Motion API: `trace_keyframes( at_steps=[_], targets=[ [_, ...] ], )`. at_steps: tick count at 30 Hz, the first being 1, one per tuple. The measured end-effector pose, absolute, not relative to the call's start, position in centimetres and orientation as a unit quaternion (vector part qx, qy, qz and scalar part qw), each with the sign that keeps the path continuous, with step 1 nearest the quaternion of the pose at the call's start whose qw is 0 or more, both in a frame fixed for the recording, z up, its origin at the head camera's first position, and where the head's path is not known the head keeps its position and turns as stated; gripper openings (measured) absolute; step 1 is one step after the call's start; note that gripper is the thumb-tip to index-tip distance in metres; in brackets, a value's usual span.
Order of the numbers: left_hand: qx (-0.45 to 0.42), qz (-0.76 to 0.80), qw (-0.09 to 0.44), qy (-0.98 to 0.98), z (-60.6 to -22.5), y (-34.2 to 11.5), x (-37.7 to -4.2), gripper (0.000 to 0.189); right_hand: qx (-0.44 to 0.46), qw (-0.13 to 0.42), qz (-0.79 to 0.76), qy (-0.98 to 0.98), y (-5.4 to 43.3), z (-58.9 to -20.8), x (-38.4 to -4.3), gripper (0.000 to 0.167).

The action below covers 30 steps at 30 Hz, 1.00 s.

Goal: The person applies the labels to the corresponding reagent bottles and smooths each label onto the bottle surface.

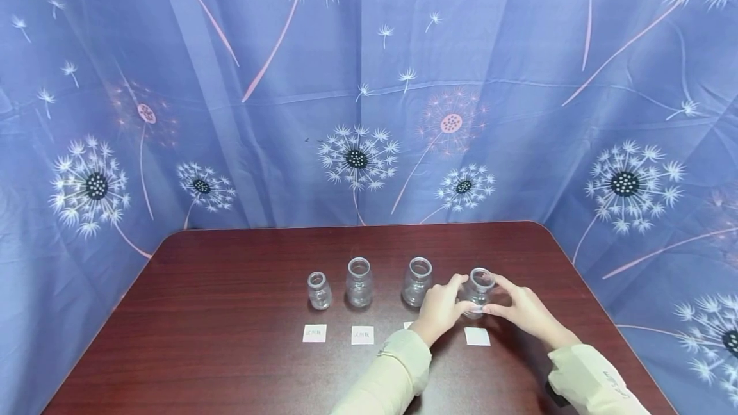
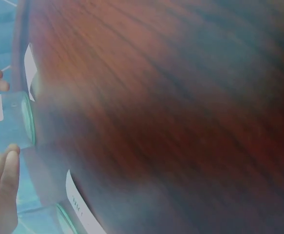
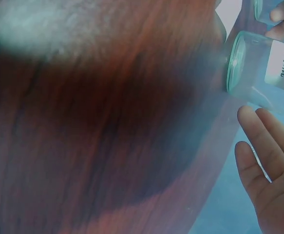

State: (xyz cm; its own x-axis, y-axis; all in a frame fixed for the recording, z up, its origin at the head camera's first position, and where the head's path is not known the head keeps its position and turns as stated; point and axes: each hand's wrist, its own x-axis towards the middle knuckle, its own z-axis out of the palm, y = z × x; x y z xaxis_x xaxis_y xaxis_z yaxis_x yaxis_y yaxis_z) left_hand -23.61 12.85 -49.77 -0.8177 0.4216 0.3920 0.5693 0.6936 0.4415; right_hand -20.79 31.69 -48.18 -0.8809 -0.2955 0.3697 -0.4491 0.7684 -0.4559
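Note:
A clear glass jar [image 1: 482,279] at the right end of a row is held between both hands. My left hand [image 1: 441,307] grips its left side, with the thumb at the front and a finger near the neck. From the other side my right hand [image 1: 527,314] holds it, thumb also at the front; its other fingers look fairly straight in the right wrist view. A white label [image 3: 279,63] with handwritten characters lies on the jar's front between the thumbs. The jar is upright; whether its base touches the table cannot be told. Below it lies a white paper slip [image 1: 477,336].
Three more glass jars stand to the left: a small one [image 1: 319,292], a taller one [image 1: 360,284] and another [image 1: 418,282] beside my left hand. Paper slips [image 1: 314,333] lie before them, one partly hidden by my wrist. A patterned blue curtain [image 1: 277,146] hangs behind the brown table [image 1: 202,338].

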Motion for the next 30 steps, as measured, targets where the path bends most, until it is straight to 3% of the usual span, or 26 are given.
trace_keyframes(
  at_steps=[5, 12, 21, 30],
  targets=[
    [-0.28, -0.281, 0.163, -0.903, -49.9, 12.8, -23.7, 0.049, 0.196, 0.147, 0.295, -0.924, 31.2, -48.3, -20.7, 0.063],
    [-0.282, -0.278, 0.19, -0.898, -49.9, 13.0, -23.6, 0.049, 0.16, 0.117, 0.291, -0.936, 30.5, -48.7, -20.7, 0.072],
    [-0.266, -0.291, 0.153, -0.906, -49.8, 13.1, -23.5, 0.051, 0.134, 0.097, 0.279, -0.946, 30.6, -49.0, -20.8, 0.075],
    [-0.256, -0.279, 0.121, -0.917, -49.6, 13.5, -23.4, 0.054, 0.128, 0.116, 0.271, -0.947, 30.6, -49.5, -20.9, 0.079]
  ],
)
